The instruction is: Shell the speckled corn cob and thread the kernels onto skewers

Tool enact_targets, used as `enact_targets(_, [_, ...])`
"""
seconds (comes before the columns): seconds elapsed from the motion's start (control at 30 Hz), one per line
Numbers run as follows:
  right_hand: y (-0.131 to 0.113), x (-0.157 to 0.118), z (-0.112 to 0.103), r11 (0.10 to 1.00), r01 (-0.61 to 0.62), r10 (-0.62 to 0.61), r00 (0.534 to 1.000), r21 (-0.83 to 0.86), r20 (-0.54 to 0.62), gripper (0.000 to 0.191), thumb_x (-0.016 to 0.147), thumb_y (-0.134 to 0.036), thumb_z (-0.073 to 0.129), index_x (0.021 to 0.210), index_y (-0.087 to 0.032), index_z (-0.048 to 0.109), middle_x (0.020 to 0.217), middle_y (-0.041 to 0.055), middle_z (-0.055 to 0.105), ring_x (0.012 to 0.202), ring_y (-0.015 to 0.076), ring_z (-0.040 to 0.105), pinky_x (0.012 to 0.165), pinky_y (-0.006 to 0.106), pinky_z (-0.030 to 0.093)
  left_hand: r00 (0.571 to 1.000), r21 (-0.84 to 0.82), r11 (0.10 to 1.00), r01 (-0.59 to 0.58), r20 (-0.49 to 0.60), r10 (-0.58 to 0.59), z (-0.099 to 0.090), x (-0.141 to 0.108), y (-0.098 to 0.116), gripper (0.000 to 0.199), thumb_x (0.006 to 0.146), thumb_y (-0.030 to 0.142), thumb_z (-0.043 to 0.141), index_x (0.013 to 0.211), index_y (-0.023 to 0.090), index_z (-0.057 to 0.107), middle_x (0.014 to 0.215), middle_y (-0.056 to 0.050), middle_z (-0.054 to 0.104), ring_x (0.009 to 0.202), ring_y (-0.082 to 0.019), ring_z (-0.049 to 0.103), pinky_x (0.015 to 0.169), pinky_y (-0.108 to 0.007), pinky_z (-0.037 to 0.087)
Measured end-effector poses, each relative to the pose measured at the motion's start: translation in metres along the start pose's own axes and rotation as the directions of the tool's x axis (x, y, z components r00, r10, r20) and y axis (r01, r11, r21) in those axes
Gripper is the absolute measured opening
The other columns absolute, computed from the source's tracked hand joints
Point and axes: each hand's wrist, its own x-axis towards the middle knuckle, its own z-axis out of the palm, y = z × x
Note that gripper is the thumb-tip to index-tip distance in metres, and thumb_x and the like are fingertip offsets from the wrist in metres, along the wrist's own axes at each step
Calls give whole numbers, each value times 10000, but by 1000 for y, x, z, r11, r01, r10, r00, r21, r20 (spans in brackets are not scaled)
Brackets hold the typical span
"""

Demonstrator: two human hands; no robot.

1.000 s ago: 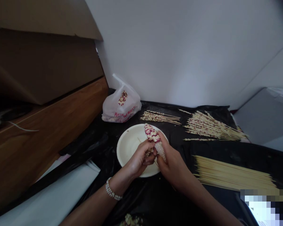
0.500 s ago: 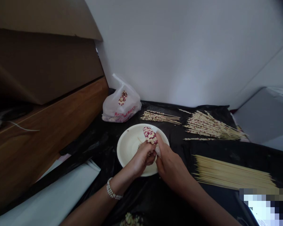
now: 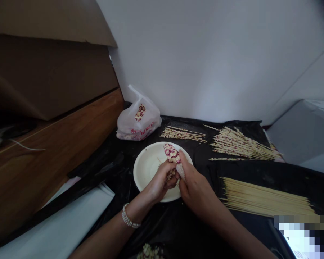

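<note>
Over the white bowl [image 3: 144, 172], my right hand [image 3: 196, 187] is closed around a corn cob [image 3: 172, 153] with red and cream kernels. The cob's lower part [image 3: 180, 171] is stripped and pale. My left hand [image 3: 162, 180] presses against the cob's side, its thumb at the edge of the remaining kernels. Loose corn kernels [image 3: 171, 175] show inside its curled fingers. Just left of that hand, a thin stick tip pokes out; its other end is hidden.
Behind the bowl stands a plastic bag [image 3: 139, 124]. Skewers threaded with kernels lie in a small bunch [image 3: 178, 133] and a larger pile [image 3: 234, 144]. Bare bamboo skewers [image 3: 267, 198] lie at right. More kernels [image 3: 149, 251] sit at the bottom edge. A cardboard box [image 3: 54, 72] is at left.
More of the stripped part of the cob shows between my hands, and more kernels are visible in my left fingers. Both hands stay in nearly the same place.
</note>
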Motion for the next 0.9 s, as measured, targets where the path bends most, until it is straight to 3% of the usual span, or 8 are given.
enact_targets(0.13, [-1, -2, 5, 999, 1, -1, 1000, -41, -17, 782, 878, -84, 371, 1601, -130, 77, 1291, 256, 596, 1142, 383, 644, 883, 553, 543, 1000, -2, 1000, 24, -17, -24, 1, 0, 0, 311, 746, 442, 525, 583, 187, 452, 433, 71, 328, 370, -41, 206, 429, -244, 103])
enact_targets(0.27, [1, -2, 7, 999, 21, -22, 999, -37, -38, 810, 877, -82, 390, 1608, -173, 54, 1257, 217, 623, 1123, 354, 655, 897, 518, 539, 995, 0, 1000, 19, -97, -19, 4, 0, 0, 139, 620, 274, 542, 652, 201, 429, 456, 80, 367, 374, -39, 209, 428, -230, 106])
enact_targets(0.33, [2, -1, 6, 999, 36, -37, 998, -30, -46, 815, 874, -85, 408, 1609, -185, 69, 1257, 203, 635, 1102, 338, 665, 907, 492, 537, 993, -4, 1000, 3, -120, -4, 5, 0, 0, 166, 574, 221, 532, 707, 206, 433, 472, 86, 392, 375, -42, 219, 426, -223, 110])
enact_targets(0.57, [0, -1, 2, 999, 1, -2, 1000, -35, -23, 810, 872, -83, 412, 1607, -163, 80, 1290, 217, 621, 1085, 337, 670, 899, 486, 540, 999, 7, 1000, 8, -41, -7, 5, -2, 4, 280, 738, 432, 546, 634, 190, 451, 468, 79, 347, 379, -39, 208, 429, -239, 102])
enact_targets(0.77, [2, -1, 7, 998, 28, -29, 999, -48, -27, 818, 866, -63, 391, 1610, -157, 63, 1231, 209, 639, 1091, 336, 665, 902, 485, 538, 994, 24, 1000, 14, -105, -12, 5, 1, -1, 133, 637, 259, 526, 652, 208, 404, 464, 86, 348, 384, -40, 208, 431, -228, 106])
enact_targets(0.9, [5, 0, 6, 998, 54, -56, 997, -33, -54, 826, 861, -76, 424, 1609, -191, 93, 1227, 185, 653, 1073, 326, 674, 905, 471, 541, 993, 9, 1000, 1, -116, 0, 4, 0, -1, 171, 587, 198, 535, 728, 207, 438, 468, 100, 360, 374, -39, 208, 424, -213, 113])
